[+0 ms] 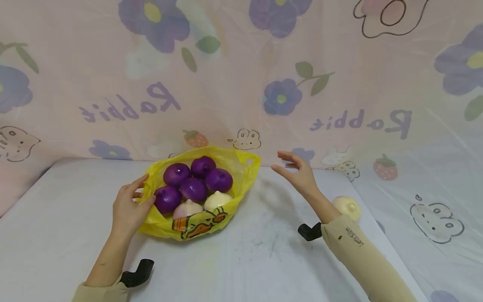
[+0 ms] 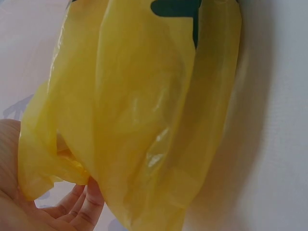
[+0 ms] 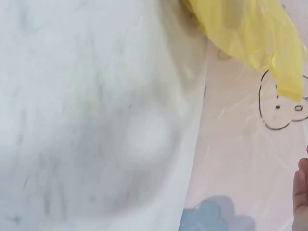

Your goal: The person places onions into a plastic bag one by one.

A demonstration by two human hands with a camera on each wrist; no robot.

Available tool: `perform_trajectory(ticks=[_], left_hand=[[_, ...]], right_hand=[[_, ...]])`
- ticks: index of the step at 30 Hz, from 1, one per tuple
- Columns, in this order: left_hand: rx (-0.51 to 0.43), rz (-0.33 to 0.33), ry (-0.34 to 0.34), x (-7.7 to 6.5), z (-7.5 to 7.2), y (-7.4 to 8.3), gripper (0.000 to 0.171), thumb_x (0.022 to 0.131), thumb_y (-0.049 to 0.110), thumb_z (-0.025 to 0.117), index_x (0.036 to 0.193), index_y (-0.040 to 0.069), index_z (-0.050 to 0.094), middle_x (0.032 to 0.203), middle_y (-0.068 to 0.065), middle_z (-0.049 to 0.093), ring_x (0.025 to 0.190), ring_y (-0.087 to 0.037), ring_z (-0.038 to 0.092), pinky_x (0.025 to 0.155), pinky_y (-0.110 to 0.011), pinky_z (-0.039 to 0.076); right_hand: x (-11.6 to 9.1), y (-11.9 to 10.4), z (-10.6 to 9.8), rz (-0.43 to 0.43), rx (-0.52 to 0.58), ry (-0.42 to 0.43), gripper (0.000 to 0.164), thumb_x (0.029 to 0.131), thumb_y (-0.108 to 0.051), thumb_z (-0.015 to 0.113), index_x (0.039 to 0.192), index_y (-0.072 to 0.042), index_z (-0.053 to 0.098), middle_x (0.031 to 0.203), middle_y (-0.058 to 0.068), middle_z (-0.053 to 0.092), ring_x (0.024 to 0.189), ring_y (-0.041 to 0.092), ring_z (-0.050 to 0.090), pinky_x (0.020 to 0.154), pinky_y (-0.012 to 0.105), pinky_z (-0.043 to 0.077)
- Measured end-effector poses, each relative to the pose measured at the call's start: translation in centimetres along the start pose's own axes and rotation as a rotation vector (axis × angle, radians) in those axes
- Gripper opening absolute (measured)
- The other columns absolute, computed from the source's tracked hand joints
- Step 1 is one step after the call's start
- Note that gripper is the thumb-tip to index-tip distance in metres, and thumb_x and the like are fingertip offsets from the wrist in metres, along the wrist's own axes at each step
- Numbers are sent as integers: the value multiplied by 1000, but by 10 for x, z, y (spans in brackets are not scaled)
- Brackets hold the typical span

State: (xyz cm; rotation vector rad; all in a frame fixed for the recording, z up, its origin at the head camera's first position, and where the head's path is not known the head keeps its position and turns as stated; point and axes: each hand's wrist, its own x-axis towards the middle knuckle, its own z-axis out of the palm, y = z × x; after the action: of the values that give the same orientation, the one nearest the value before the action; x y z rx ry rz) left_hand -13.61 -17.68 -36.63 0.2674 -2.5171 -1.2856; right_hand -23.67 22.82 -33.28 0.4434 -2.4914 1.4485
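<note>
A yellow plastic bag (image 1: 245,184) with a printed cartoon on its front lies with its mouth wide. Several shiny purple, onion-like rounds (image 1: 193,190) sit inside it, with a pinkish one (image 1: 187,208) and a cream one (image 1: 217,200) near the front. My left hand (image 1: 128,209) holds the bag's left edge; in the left wrist view the yellow plastic (image 2: 139,106) passes between palm and fingers, the thumb partly hidden. To the right of the bag, my right hand (image 1: 299,176) hovers above the table, fingers apart and holding nothing.
Beside my right forearm, another cream onion-like round (image 1: 347,208) lies near the white table's (image 1: 260,260) right edge. A printed cloth (image 1: 234,84) with flowers and rabbits hangs behind the table. A black angled piece (image 1: 310,231) juts from each wrist.
</note>
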Motion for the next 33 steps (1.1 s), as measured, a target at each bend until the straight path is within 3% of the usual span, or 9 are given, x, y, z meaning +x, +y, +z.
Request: perform_trajectory(ticks=[8,19,28,33], left_hand=[[-3,-2,1,0,-1,2,58,86,4,64,142,6,46,127,-23,48,101,-35,52,76,-33,41],[14,3,5,0,-2,2,59,85,5,64,142,6,46,127,-23,49,101,-36,54,74,-27,41],[3,13,1,1,-3,1,59,86,5,65,141,6,46,126,-23,49,100,-36,54,74,-29,41],[6,19,9,1,-2,0,58,85,5,65,141,6,47,126,-23,49,100,-34,53,72,-25,40]], right_hand=[[-10,15,-21,35,-101,17,49,85,-31,73,128,-12,59,131,9,59,121,21,52,99,37,39],[-26,37,-45,100,-219,22,55,85,-37,72,131,-12,57,135,12,55,126,29,47,101,46,34],[-39,46,-68,265,-235,9,67,83,-47,71,136,-12,51,145,11,45,138,35,31,108,60,23],[-44,55,-84,238,-317,23,64,85,-45,69,135,-9,52,140,17,48,139,40,30,107,63,23]])
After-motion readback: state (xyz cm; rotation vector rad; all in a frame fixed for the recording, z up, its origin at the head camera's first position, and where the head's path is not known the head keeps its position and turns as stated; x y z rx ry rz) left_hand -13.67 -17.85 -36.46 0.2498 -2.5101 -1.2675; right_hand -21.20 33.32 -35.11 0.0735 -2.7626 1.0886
